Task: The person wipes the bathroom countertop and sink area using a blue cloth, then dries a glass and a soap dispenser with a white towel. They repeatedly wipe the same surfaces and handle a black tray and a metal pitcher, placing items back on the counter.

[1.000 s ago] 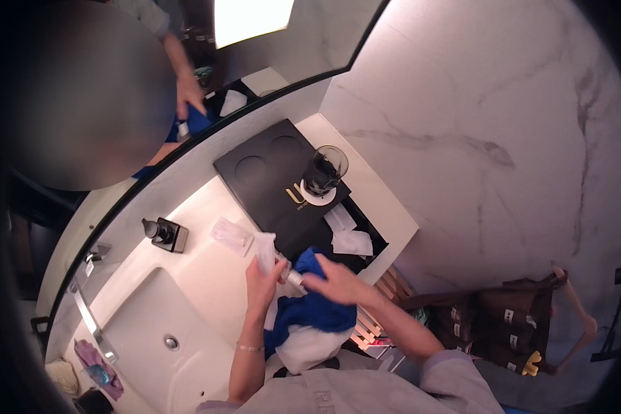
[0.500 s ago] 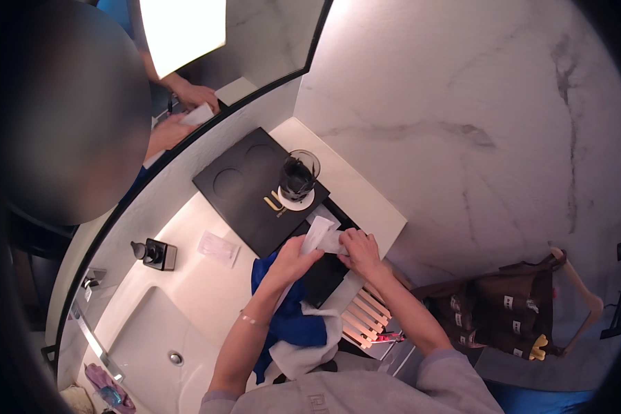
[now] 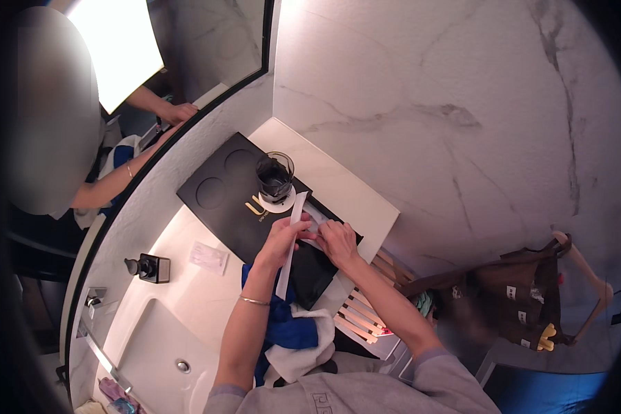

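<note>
From here, the left hand (image 3: 281, 243) is grasping a long white strip (image 3: 284, 277) over the black rectangular tray (image 3: 229, 215), right hand (image 3: 338, 245)'s grip unclear, flat pale packet (image 3: 209, 258) lying outside.

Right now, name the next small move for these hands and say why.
Probably lower the long, narrow white strip toward the black rectangular tray. The left grip holds the strip beside the tray's open part, and the right grip is close by, fingers bent over the tray.
</note>
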The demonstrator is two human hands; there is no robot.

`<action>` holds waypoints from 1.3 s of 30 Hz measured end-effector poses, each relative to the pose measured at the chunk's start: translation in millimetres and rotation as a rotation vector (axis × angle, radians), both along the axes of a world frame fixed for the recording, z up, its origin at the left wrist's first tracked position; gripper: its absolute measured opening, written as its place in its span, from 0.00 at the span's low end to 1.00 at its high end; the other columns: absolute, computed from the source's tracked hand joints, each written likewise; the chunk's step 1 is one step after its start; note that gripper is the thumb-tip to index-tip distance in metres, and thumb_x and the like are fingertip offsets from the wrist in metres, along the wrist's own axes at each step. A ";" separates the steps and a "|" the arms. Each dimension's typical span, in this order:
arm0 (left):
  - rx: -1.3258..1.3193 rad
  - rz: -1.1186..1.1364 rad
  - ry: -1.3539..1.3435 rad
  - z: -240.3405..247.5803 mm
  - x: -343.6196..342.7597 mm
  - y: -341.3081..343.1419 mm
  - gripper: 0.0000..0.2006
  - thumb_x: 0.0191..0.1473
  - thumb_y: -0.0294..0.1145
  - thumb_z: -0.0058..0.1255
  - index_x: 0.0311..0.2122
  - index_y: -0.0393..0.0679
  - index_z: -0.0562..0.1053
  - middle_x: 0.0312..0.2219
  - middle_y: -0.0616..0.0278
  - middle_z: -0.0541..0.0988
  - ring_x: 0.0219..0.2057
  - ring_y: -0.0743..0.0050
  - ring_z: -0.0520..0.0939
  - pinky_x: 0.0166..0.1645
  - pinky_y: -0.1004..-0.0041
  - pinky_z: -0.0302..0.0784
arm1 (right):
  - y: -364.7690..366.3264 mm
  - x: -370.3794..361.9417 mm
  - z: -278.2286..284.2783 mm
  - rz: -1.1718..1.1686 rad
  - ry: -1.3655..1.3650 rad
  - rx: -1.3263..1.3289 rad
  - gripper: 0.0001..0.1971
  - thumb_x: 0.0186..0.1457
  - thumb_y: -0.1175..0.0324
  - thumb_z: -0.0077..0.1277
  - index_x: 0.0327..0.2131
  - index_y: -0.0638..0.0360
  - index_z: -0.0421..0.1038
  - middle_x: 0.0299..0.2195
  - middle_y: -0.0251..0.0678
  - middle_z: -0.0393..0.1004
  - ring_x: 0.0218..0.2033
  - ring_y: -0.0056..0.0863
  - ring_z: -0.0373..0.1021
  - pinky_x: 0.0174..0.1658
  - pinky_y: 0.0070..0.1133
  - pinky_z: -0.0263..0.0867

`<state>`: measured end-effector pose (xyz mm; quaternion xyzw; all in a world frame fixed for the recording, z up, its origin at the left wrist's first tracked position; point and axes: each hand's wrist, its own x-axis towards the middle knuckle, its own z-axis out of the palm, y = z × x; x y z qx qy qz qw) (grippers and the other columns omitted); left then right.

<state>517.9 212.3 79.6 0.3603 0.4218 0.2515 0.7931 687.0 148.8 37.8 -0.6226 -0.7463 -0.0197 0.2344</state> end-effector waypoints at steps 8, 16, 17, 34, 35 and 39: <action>0.203 -0.050 0.274 -9.6 -19.5 -41.2 0.15 0.48 0.35 0.58 0.41 0.41 0.75 0.23 0.71 0.76 0.22 0.86 0.71 0.24 0.82 0.62 | -44.1 -3.6 21.6 -0.112 -0.199 -0.220 0.13 0.39 0.61 0.64 0.27 0.55 0.73 0.27 0.33 0.71 0.35 0.31 0.65 0.42 0.30 0.53; 0.142 0.039 0.049 -14.2 5.1 -49.3 0.16 0.49 0.36 0.57 0.43 0.41 0.75 0.28 0.71 0.76 0.23 0.85 0.70 0.26 0.82 0.66 | -46.1 -6.4 24.4 -0.179 -0.317 -0.280 0.12 0.39 0.62 0.63 0.27 0.56 0.75 0.27 0.34 0.73 0.36 0.32 0.66 0.45 0.34 0.52; 0.131 0.031 0.031 -9.3 5.3 -47.7 0.17 0.49 0.36 0.58 0.43 0.40 0.75 0.28 0.70 0.76 0.23 0.85 0.71 0.26 0.81 0.66 | -42.8 -6.3 22.2 -0.202 -0.320 -0.265 0.13 0.39 0.62 0.63 0.27 0.56 0.75 0.27 0.34 0.72 0.36 0.32 0.66 0.45 0.34 0.52; 0.019 0.993 -0.008 -19.7 -239.0 -166.2 0.16 0.60 0.33 0.47 0.50 0.35 0.68 0.31 0.58 0.79 0.28 0.73 0.79 0.34 0.76 0.74 | -97.6 -165.6 65.5 0.925 0.403 -1.187 0.21 0.56 0.50 0.51 0.41 0.61 0.73 0.40 0.48 0.73 0.42 0.42 0.70 0.44 0.32 0.65; 0.018 0.981 0.039 -19.5 -247.6 -177.3 0.16 0.60 0.33 0.46 0.50 0.35 0.67 0.29 0.58 0.78 0.27 0.74 0.78 0.33 0.76 0.74 | -81.2 -173.6 78.5 0.795 0.325 -1.267 0.20 0.57 0.50 0.50 0.37 0.60 0.74 0.36 0.47 0.75 0.39 0.41 0.72 0.42 0.32 0.66; 0.090 1.070 0.247 -20.0 -260.6 -194.1 0.15 0.56 0.35 0.53 0.44 0.35 0.72 0.23 0.64 0.75 0.22 0.78 0.75 0.29 0.78 0.71 | -50.9 -208.8 35.2 0.478 0.371 -0.388 0.10 0.51 0.68 0.55 0.37 0.58 0.72 0.35 0.40 0.68 0.36 0.43 0.70 0.39 0.33 0.67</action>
